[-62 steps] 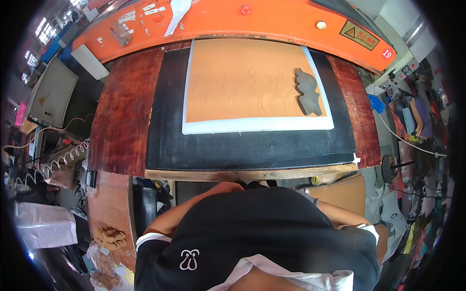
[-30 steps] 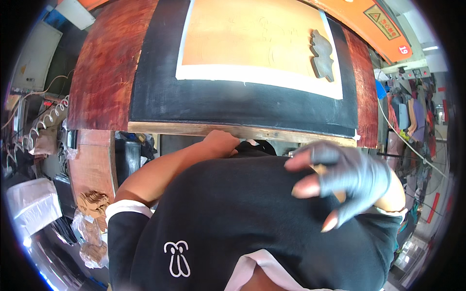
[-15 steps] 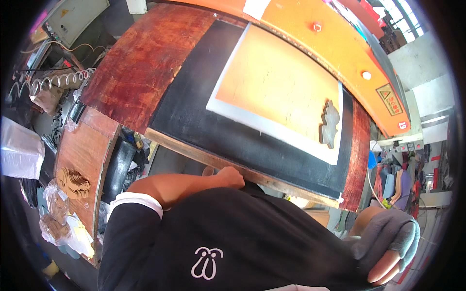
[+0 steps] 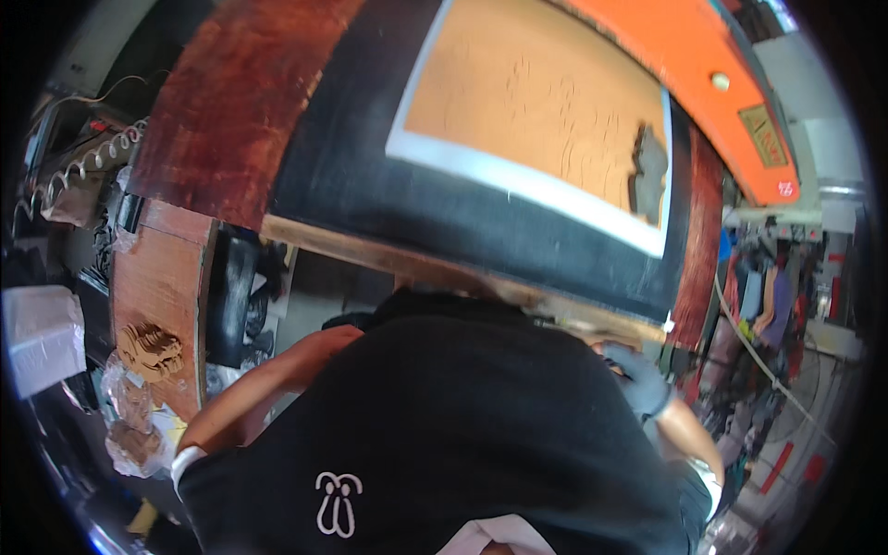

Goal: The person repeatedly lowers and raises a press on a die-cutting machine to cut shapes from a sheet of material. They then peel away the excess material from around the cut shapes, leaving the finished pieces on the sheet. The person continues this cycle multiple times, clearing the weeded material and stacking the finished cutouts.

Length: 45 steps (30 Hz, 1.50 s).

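Nr. front edge of blk. board (image 4: 370,190): L hand (image 4: 342,338), part-hidden; R hand (image 4: 636,381), grey-gloved.
Can't tell opening or hold of either; see dk. die (image 4: 650,173) on tan sheet (image 4: 509,106), R end.

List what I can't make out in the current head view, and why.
All in the head view:
Left hand: hidden behind the black shirt; only the forearm shows.
Right hand: fingers blurred beside the shirt; any grip is unclear.
Tan sheet: far end cut off by the upper edge.
Sign on the orange beam: small and blurred.
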Each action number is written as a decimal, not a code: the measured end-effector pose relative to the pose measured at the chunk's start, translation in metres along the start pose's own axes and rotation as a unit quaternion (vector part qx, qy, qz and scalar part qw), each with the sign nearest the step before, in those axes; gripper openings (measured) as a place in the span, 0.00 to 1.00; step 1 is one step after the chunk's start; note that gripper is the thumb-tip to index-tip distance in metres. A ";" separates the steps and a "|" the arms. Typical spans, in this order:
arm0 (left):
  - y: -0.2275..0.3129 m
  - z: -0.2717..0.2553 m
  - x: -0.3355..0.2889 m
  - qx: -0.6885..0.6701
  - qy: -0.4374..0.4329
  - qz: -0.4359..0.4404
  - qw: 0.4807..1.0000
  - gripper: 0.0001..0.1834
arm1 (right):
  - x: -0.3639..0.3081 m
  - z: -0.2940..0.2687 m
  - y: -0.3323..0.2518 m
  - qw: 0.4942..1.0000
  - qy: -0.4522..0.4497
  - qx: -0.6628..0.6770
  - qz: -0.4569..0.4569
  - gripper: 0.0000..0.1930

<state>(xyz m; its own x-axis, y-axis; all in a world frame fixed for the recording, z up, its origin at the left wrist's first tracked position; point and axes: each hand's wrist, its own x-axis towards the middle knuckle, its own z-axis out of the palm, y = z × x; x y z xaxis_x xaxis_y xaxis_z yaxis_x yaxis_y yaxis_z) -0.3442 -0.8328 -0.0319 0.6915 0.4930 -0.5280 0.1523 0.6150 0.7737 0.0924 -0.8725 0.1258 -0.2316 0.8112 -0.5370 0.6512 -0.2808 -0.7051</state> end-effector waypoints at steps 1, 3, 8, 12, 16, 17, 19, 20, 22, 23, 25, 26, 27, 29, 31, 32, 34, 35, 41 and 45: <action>-0.003 0.000 -0.002 0.085 0.046 0.036 0.995 0.14 | 0.000 0.021 0.028 0.999 0.008 0.051 0.014 0.13; -0.003 0.004 0.002 0.027 0.071 0.048 0.996 0.14 | 0.012 0.064 0.069 0.991 0.026 0.133 0.005 0.10; 0.027 -0.003 0.004 0.092 0.146 0.054 0.984 0.14 | 0.032 0.099 0.091 0.989 0.126 -0.029 0.068 0.14; 0.033 0.001 0.010 0.122 0.047 0.110 0.985 0.14 | 0.042 0.100 0.091 0.968 0.033 -0.218 0.120 0.12; 0.036 0.007 0.043 0.150 0.011 0.080 0.985 0.14 | 0.048 0.109 0.104 0.967 0.073 -0.155 0.191 0.11; 0.039 0.007 0.046 0.158 0.012 0.066 0.985 0.14 | 0.042 0.113 0.105 0.968 0.086 -0.138 0.192 0.11; 0.044 0.005 0.047 0.174 0.015 0.046 0.984 0.14 | 0.028 0.119 0.107 0.968 0.094 -0.167 0.164 0.13; 0.045 0.003 0.047 0.180 0.014 0.035 0.983 0.14 | 0.016 0.122 0.108 0.977 0.119 -0.096 0.147 0.13; 0.046 0.000 0.044 0.191 0.013 0.017 0.981 0.15 | -0.011 0.129 0.111 0.980 0.165 0.044 0.103 0.14; 0.045 -0.001 0.042 0.197 0.012 0.012 0.980 0.15 | -0.019 0.131 0.115 0.972 0.109 0.041 0.206 0.16; 0.044 -0.003 0.041 0.209 0.012 0.004 0.978 0.15 | -0.035 0.140 0.121 0.981 0.067 0.017 0.181 0.17; 0.044 -0.003 0.040 0.214 0.012 0.001 0.977 0.15 | -0.038 0.143 0.124 0.982 0.038 -0.008 0.183 0.17; 0.045 -0.002 0.040 0.218 0.013 -0.001 0.976 0.15 | -0.039 0.145 0.126 0.976 0.036 -0.005 0.214 0.15; 0.047 -0.001 0.039 0.226 0.017 -0.004 0.974 0.15 | -0.033 0.146 0.128 0.971 0.067 0.097 0.209 0.13; 0.049 0.002 0.037 0.235 0.021 -0.007 0.972 0.15 | -0.027 0.143 0.123 0.968 0.073 0.083 0.223 0.12; 0.050 0.002 0.036 0.239 0.024 -0.008 0.971 0.15 | -0.028 0.140 0.118 0.969 0.064 0.018 0.239 0.11; 0.049 0.002 0.035 0.247 0.029 -0.011 0.969 0.16 | -0.026 0.133 0.110 0.966 0.054 -0.052 0.249 0.11; 0.047 0.002 0.033 0.250 0.030 -0.013 0.968 0.16 | -0.026 0.130 0.107 0.967 0.052 -0.057 0.243 0.11; 0.030 -0.008 0.019 0.319 0.042 -0.069 0.944 0.16 | -0.021 0.108 0.115 0.977 -0.009 0.025 0.214 0.13; 0.019 -0.010 0.050 0.469 0.059 -0.167 0.865 0.17 | 0.000 0.075 0.122 0.966 0.110 0.208 0.109 0.14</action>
<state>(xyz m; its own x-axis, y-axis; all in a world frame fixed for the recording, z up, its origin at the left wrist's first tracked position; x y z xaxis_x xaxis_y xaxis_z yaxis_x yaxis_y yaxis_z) -0.3138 -0.7900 -0.0476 0.4291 0.4783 -0.7662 0.8743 -0.0069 0.4853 0.1178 -0.9459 0.0048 0.0671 0.7868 -0.6136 0.3102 -0.6010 -0.7366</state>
